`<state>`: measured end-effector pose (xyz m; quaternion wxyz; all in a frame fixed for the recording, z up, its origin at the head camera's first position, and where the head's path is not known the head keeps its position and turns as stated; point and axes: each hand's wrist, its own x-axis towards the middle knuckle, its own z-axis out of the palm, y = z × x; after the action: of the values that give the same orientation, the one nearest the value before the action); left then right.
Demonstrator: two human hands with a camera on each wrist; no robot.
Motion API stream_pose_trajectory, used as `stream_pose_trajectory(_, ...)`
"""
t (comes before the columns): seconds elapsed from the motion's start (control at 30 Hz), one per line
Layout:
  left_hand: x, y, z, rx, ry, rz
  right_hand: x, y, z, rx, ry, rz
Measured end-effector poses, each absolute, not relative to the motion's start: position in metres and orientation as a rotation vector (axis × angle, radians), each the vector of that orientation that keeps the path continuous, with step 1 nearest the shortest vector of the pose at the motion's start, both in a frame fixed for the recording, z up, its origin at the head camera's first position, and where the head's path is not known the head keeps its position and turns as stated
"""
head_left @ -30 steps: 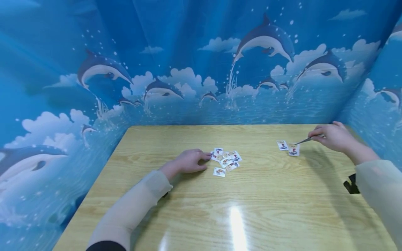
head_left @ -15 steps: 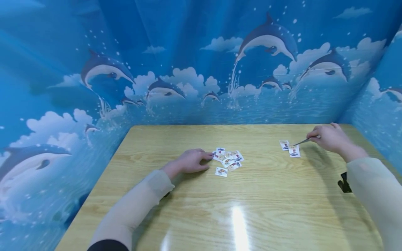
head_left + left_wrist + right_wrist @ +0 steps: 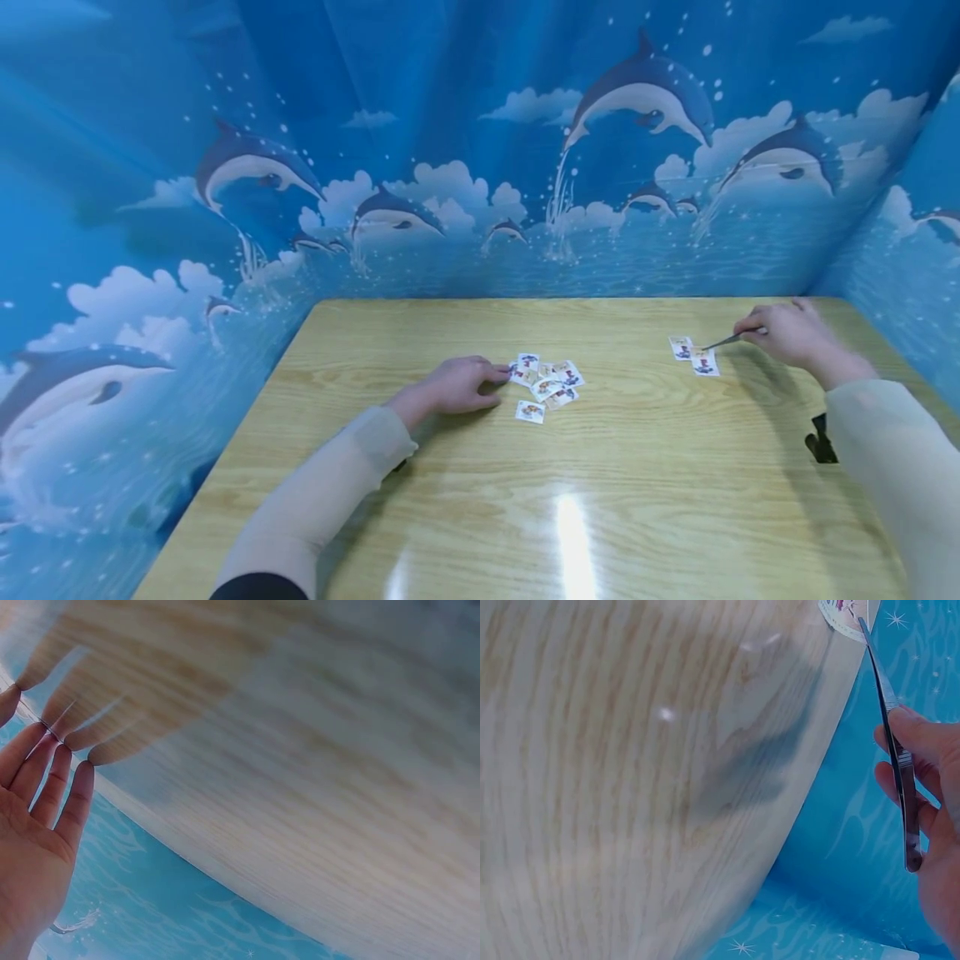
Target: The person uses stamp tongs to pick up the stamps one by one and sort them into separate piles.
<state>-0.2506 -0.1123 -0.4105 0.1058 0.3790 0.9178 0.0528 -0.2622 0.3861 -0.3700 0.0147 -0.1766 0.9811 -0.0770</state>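
In the head view my left hand (image 3: 461, 385) rests at the left edge of a loose pile of small printed cards (image 3: 546, 387). Its fingertips touch the outermost card; the left wrist view shows those fingers (image 3: 52, 787) fairly straight. One separate card (image 3: 530, 412) lies just in front of the pile. Far right, my right hand (image 3: 783, 333) pinches metal tweezers (image 3: 735, 338), their tip on the top of a picture card (image 3: 705, 363). A second card (image 3: 681, 348) lies against that card's left side. The right wrist view shows the tweezers (image 3: 896, 742) between thumb and fingers, tip on a partly visible card (image 3: 845, 616).
The wood-grain table (image 3: 637, 467) ends at a blue dolphin-print curtain (image 3: 450, 250) behind and at both sides. A black object (image 3: 821, 440) shows beside the right sleeve. Light glares off the table front.
My right hand has shifted slightly left, and the card under the tweezers has moved closer to its neighbour. The head view has shifted a little. My left hand stays by the pile.
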Motion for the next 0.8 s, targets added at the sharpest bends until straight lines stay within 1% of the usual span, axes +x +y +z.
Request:
stream_pose_trajectory(0.5,-0.251,-0.112,-0.411,1.116,2.701,0.146,-0.263,0.392,-0.381,-0.561,3.055,-0.243)
stream_pose_trajectory(0.8,-0.252,-0.112,-0.412,1.111,2.702,0.135,-0.264,0.393,-0.381,-0.527,3.036,-0.280)
